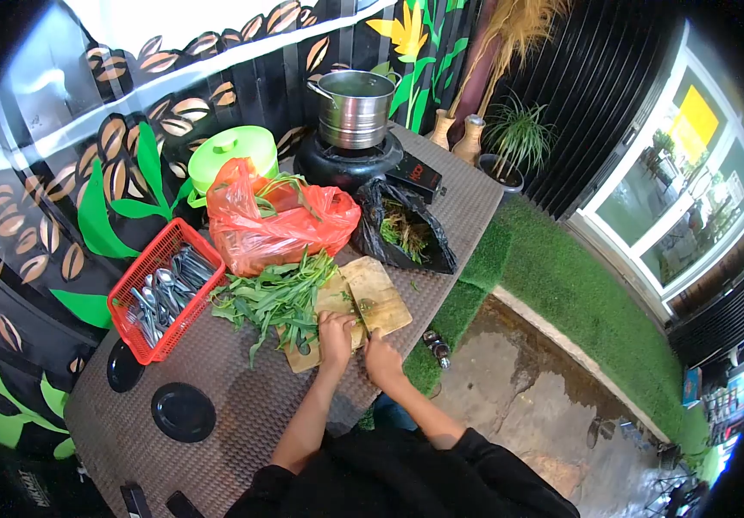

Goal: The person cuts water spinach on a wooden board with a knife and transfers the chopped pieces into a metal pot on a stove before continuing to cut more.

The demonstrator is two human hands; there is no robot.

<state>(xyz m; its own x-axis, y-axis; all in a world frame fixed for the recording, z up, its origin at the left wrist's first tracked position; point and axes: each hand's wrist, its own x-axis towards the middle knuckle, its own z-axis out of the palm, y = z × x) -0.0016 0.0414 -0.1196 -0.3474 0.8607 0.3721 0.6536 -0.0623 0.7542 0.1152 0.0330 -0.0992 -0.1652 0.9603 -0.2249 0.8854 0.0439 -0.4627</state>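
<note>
A wooden cutting board (385, 298) lies near the table's edge in front of me. Long leafy greens (273, 298) are heaped over its left side. My left hand (335, 339) is closed over the stem ends and presses them onto the board. My right hand (382, 363) grips a knife (362, 311), its handle mostly hidden in the fingers, its blade pointing away across the board. Small green bits lie beside the blade. Just behind the board sits a red plastic bag (273, 220) with more greens at its opening.
A red basket (165, 285) of cutlery stands left, near black plates (184, 412). Behind are a lidded green pot (232, 155) and a steel pot (355, 108) on a portable stove (350, 162). A black bag (406, 233) holding plant scraps sits at the table's right edge.
</note>
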